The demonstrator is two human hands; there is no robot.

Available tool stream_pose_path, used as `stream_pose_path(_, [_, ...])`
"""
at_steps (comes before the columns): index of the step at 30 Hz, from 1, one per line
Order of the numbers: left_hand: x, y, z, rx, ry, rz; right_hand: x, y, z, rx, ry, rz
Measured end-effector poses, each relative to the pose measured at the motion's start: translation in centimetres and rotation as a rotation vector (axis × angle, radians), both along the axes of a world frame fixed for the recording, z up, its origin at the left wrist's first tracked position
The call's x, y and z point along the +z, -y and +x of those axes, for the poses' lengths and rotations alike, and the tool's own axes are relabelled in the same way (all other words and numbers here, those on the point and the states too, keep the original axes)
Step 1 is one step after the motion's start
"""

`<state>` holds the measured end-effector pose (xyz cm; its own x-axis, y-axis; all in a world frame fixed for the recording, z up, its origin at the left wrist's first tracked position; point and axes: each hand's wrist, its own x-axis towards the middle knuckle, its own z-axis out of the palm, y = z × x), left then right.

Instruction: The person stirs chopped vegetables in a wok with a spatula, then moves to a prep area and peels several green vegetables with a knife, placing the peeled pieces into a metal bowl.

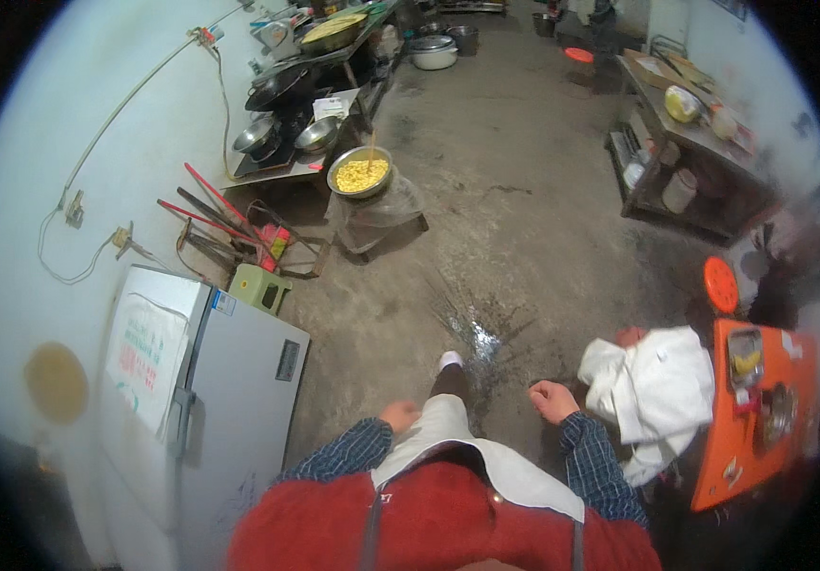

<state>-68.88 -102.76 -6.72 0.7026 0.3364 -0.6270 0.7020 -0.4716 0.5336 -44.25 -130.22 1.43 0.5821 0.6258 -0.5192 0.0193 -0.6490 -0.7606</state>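
My left hand (400, 416) hangs low beside the white apron (444, 421), partly blurred; whether its fingers are curled I cannot tell. My right hand (554, 401) is loosely curled over the concrete floor, with nothing visible in it, left of a bundle of white cloth (656, 385). One shoe (450, 359) shows below the apron, by a wet patch (482, 339). Farther off, a metal bowl of yellow pieces (360, 173) with a stick upright in it stands on a plastic-covered stool (374, 218).
A chest freezer (245, 400) stands at the left, a green plastic stool (260, 287) behind it. An orange table (759, 442) with metal trays is at the right. Beyond are a workbench (709, 139), a counter with woks and bowls (295, 171), and a lidded pot (433, 53).
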Motion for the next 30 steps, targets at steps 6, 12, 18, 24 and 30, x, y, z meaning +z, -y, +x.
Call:
stream_pose_path(6, [0.8,-9.5,14.0,0.033,-0.001,-0.068,-1.9,-7.5,7.8,0.134,0.039,-0.072])
stream_pose_path(12, [4.2,-19.3,32.0,-0.12,0.132,-0.052,-0.8,-11.5,18.9,-0.151,0.049,-0.072])
stream_pose_path(18, [1.3,-27.5,49.8,-0.258,0.234,-0.036,-3.2,-16.3,32.9,-0.086,0.024,-0.343])
stream_pose_path(24, [-7.9,-42.4,56.4,-0.115,0.007,-0.107,-3.1,-29.8,52.9,0.003,0.226,-0.256])
stream_pose_path(30, [-12.2,-53.9,55.2,0.143,-0.31,-0.058,3.7,-48.6,74.6,0.282,0.337,-0.058])
